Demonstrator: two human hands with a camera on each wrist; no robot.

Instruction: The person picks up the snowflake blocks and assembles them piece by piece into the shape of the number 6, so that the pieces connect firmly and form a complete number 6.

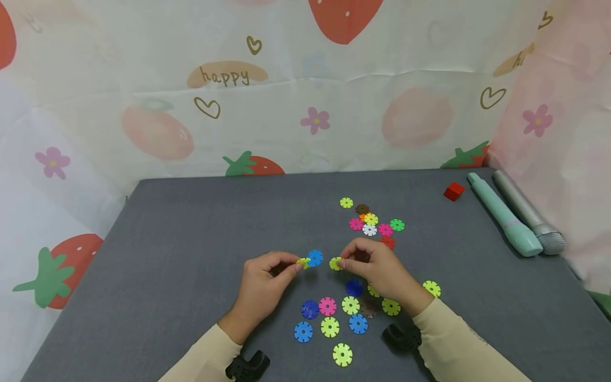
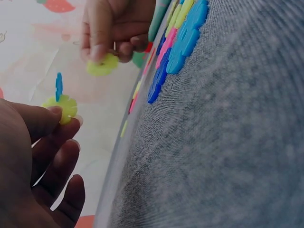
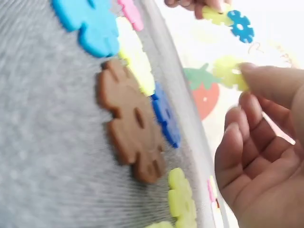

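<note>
My left hand pinches a yellow-green notched plastic disc between thumb and forefinger. A light blue notched disc is slotted into it at an angle, as the left wrist view shows. To the right, my right hand pinches a second yellow-green notched disc by its edge. A small gap separates that disc from the blue one. Both hands are raised above the grey table. Below them lie several loose discs, among them a pink disc, a dark blue disc and a brown disc.
Farther back is a cluster of mixed discs, including a white disc and a green disc. A red cube, a mint-green microphone and a silver microphone lie at the back right of the grey table.
</note>
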